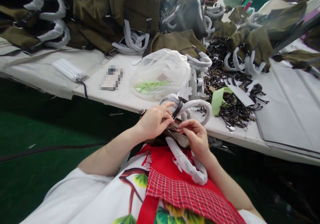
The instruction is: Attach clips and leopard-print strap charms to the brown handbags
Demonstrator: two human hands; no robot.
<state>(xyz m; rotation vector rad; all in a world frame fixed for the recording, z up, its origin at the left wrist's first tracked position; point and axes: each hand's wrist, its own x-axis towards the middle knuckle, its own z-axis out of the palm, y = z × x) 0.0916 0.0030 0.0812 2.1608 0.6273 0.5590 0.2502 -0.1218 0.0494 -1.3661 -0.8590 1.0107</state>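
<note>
An olive-brown handbag (183, 140) rests against my lap at the table's front edge. One of its handles (207, 109), wrapped in white padding, stands up over the tabletop, and another wrapped handle (185, 162) hangs down over my red apron. My left hand (156, 119) is closed at the bag's opening, its fingertips pinching near a zipper or edge. Close to it, my right hand (197, 137) pinches thumb against fingers at the same opening. Whatever small part lies between the right fingertips is too small to make out.
A clear plastic bag (165, 67) with light green strips lies ahead. Left of it are a blurred phone (112, 79) and a white power strip (68, 70). Right are a pile of dark cords (240, 112) and a green band (218, 101). Olive bags (140, 7) line the back.
</note>
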